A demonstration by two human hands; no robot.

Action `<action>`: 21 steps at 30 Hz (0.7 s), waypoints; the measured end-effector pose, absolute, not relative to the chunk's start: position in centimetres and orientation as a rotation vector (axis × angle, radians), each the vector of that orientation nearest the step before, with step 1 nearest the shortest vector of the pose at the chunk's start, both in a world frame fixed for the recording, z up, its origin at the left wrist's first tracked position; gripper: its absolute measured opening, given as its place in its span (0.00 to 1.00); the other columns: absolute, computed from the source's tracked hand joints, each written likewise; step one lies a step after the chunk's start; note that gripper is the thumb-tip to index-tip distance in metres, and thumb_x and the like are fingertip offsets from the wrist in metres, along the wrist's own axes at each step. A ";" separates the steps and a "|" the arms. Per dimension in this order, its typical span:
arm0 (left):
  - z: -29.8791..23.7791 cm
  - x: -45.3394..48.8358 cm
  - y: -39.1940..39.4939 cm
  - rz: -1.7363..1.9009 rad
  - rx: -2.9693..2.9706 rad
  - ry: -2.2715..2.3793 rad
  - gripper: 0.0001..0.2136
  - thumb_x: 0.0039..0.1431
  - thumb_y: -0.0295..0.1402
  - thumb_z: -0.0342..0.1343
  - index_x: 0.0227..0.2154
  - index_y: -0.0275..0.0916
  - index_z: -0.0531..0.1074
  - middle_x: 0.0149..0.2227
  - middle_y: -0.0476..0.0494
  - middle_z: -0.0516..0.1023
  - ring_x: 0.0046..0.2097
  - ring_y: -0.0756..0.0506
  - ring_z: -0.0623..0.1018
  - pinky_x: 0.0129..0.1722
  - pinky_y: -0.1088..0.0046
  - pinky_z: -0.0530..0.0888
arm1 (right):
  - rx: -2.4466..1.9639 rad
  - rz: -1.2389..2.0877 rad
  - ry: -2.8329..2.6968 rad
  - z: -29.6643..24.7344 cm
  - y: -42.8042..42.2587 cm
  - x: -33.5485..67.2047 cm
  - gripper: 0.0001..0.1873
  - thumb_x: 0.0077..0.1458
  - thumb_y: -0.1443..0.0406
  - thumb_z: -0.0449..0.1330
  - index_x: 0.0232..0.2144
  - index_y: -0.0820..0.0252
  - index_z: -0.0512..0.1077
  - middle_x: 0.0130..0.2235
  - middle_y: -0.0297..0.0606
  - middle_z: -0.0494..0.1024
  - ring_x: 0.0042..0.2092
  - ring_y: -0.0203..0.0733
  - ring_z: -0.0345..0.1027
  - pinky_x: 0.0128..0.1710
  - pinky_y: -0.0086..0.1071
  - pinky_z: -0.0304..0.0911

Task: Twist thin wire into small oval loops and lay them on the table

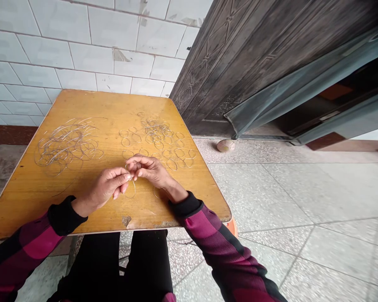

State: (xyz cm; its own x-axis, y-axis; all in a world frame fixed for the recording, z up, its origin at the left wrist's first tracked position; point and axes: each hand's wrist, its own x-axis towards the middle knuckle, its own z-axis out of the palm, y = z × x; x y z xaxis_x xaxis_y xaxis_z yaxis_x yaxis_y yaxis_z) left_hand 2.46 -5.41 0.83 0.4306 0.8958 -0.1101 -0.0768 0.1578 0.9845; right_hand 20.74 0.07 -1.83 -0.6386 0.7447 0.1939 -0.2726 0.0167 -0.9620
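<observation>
Pinching a thin wire loop above a yellow wooden tabletop: at far left lies a loose tangle of wire rings. Your left hand, in a checked magenta sleeve, has thumb and fingers pressed together on the loop's upper end, just beside your right hand, whose fingers curl closed over the same spot; whether they clamp the wire is hidden. Keep both pinches tight and close together so the thin wire cannot spring free. To the right, small wire rings lie in loose rows and a heap, with a dark metal door beyond the table.
</observation>
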 end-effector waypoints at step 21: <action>0.6 2.5 -5.4 0.865 1.155 0.879 0.13 0.56 0.41 0.57 0.26 0.36 0.69 0.18 0.55 0.66 0.16 0.58 0.58 0.16 0.80 0.55 | -0.473 1.506 -1.717 -2.0 0.2 20.7 0.22 0.54 0.51 0.63 0.49 0.51 0.74 0.34 0.31 0.71 0.30 0.29 0.67 0.34 0.27 0.67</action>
